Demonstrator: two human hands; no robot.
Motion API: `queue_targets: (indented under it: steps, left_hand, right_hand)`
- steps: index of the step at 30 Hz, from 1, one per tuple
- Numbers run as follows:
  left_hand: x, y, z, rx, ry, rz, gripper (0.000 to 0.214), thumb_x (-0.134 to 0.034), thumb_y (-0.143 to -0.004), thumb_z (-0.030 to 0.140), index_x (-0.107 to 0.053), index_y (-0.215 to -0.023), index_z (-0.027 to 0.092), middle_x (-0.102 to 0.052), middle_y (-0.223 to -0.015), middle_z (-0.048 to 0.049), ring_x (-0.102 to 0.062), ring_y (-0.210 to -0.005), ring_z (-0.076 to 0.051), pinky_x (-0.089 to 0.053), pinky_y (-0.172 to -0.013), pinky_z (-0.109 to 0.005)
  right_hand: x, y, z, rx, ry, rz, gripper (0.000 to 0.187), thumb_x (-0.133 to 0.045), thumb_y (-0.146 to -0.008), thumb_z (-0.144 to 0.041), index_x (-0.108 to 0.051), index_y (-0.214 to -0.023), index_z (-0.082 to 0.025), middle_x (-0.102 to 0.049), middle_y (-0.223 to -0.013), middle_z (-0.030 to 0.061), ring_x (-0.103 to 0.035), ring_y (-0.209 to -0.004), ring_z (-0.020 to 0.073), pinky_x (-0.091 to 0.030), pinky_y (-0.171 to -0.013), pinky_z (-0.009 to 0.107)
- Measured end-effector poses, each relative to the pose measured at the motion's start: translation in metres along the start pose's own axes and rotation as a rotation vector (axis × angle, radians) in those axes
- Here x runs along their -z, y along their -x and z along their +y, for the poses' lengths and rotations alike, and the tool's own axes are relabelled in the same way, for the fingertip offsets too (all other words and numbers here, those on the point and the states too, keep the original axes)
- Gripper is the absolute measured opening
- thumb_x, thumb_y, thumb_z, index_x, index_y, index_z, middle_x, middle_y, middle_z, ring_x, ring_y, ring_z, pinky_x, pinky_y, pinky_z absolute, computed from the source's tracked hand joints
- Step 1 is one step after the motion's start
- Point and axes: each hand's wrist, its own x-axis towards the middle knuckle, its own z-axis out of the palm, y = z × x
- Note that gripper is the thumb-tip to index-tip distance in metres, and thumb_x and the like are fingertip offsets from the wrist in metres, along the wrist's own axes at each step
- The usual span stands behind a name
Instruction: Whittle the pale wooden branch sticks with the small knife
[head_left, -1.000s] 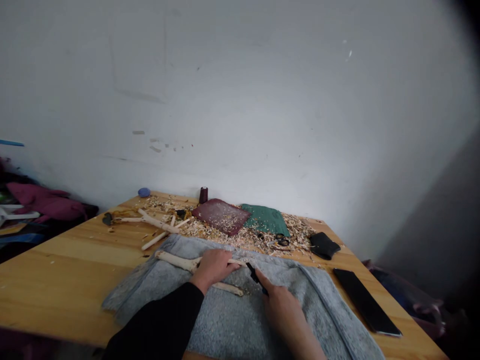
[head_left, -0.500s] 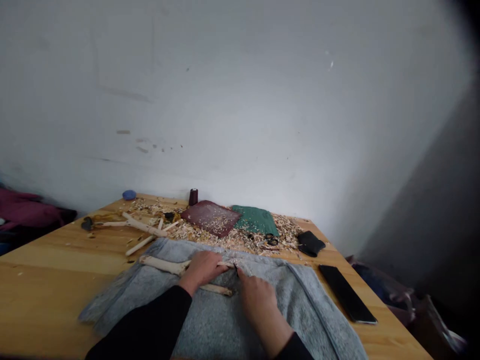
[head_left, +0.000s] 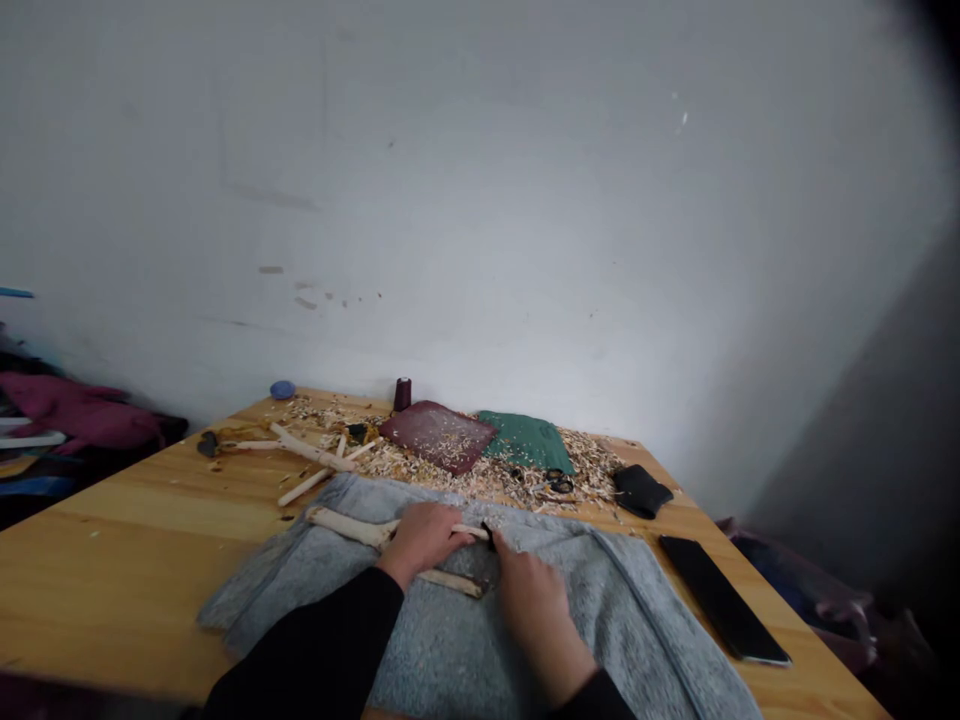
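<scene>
Light, stiff peeled wooden branch point(head_left: 352, 528) on a grey fleece cloth point(head_left: 600, 620) on the table point(head_left: 127, 560), held mid-shaft under the curled fingers of the left hand point(head_left: 424, 538), while the right hand point(head_left: 536, 615) pinches a small black tool point(head_left: 489, 535).
</scene>
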Motion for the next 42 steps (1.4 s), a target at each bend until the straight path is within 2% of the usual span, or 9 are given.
queue_targets:
  steps: [2,4,7,10,15,21,28,36,42]
  left_hand:
    - [-0.001,0.0,0.0,0.007,0.004,0.006,0.037,-0.055,-0.091,0.056,-0.074,-0.091,0.024,-0.078,-0.098,-0.0091,-0.072,-0.096,-0.03,-0.049,-0.079,-0.035]
    - [-0.002,-0.001,-0.001,0.013,0.008,0.012,0.038,-0.055,-0.09,0.057,-0.074,-0.091,0.024,-0.077,-0.097,-0.0095,-0.071,-0.095,-0.031,-0.049,-0.079,-0.036]
    - [-0.003,-0.001,0.0,0.019,0.009,0.015,0.038,-0.057,-0.089,0.057,-0.074,-0.09,0.023,-0.077,-0.096,-0.0103,-0.071,-0.095,-0.031,-0.049,-0.079,-0.036]
    - [-0.002,-0.001,0.0,0.017,0.006,0.016,0.037,-0.056,-0.089,0.056,-0.073,-0.089,0.023,-0.077,-0.096,-0.01,-0.071,-0.095,-0.031,-0.049,-0.078,-0.036]
    - [-0.002,0.0,0.0,0.009,-0.008,0.019,0.038,-0.055,-0.09,0.057,-0.073,-0.09,0.023,-0.077,-0.096,-0.0101,-0.072,-0.095,-0.031,-0.048,-0.077,-0.035]
    - [-0.003,-0.001,-0.001,0.001,-0.011,0.01,0.039,-0.054,-0.09,0.058,-0.073,-0.091,0.024,-0.078,-0.096,-0.0093,-0.072,-0.095,-0.03,-0.049,-0.078,-0.035]
    - [-0.005,-0.004,-0.003,-0.003,-0.016,-0.013,0.038,-0.053,-0.09,0.056,-0.074,-0.09,0.025,-0.078,-0.097,-0.0097,-0.072,-0.096,-0.03,-0.049,-0.078,-0.036]
    - [0.002,-0.004,0.0,0.009,-0.019,-0.025,0.038,-0.053,-0.091,0.051,-0.077,-0.09,0.022,-0.078,-0.096,-0.013,-0.072,-0.094,-0.032,-0.05,-0.077,-0.036]
    - [0.002,-0.004,0.0,0.022,-0.026,-0.035,0.04,-0.052,-0.092,0.052,-0.078,-0.092,0.021,-0.078,-0.097,-0.0143,-0.072,-0.096,-0.032,-0.05,-0.081,-0.036]
  right_hand:
    - [0.0,0.003,0.019,0.024,-0.033,-0.01,0.064,-0.04,-0.091,-0.007,-0.046,-0.147,-0.037,-0.076,-0.108,0.0093,-0.073,-0.099,0.0248,-0.055,-0.081,0.035]
    - [-0.002,0.008,0.036,0.015,-0.058,-0.022,0.066,-0.044,-0.089,-0.009,-0.045,-0.147,-0.041,-0.076,-0.112,0.0079,-0.072,-0.101,0.0251,-0.054,-0.08,0.033]
    - [-0.007,0.015,0.049,0.004,-0.106,-0.017,0.067,-0.046,-0.089,-0.011,-0.043,-0.149,-0.039,-0.075,-0.112,0.0085,-0.071,-0.103,0.0244,-0.051,-0.081,0.03]
    - [-0.011,0.019,0.05,-0.004,-0.099,-0.006,0.066,-0.045,-0.09,-0.012,-0.04,-0.15,-0.039,-0.076,-0.107,0.0095,-0.072,-0.099,0.0247,-0.051,-0.079,0.03]
    - [-0.009,0.02,0.041,0.013,-0.116,0.005,0.066,-0.043,-0.091,-0.011,-0.038,-0.151,-0.038,-0.078,-0.099,0.0089,-0.074,-0.094,0.0233,-0.05,-0.077,0.028]
    - [-0.001,0.024,0.029,0.016,-0.037,-0.023,0.068,-0.039,-0.09,-0.008,-0.038,-0.151,-0.039,-0.077,-0.105,0.0102,-0.074,-0.096,0.0256,-0.053,-0.077,0.032]
    - [0.009,0.021,0.002,0.024,0.096,-0.024,0.064,-0.033,-0.092,-0.002,-0.046,-0.149,-0.027,-0.076,-0.105,0.0133,-0.074,-0.096,0.0254,-0.055,-0.079,0.036]
    - [0.007,0.007,-0.02,-0.027,0.093,0.013,0.058,-0.033,-0.094,-0.002,-0.048,-0.147,-0.022,-0.075,-0.104,0.0178,-0.075,-0.093,0.024,-0.058,-0.078,0.038]
    - [-0.001,0.003,-0.038,-0.106,0.107,0.023,0.057,-0.03,-0.096,-0.005,-0.043,-0.149,-0.02,-0.072,-0.102,0.0245,-0.075,-0.087,0.0292,-0.061,-0.062,0.044]
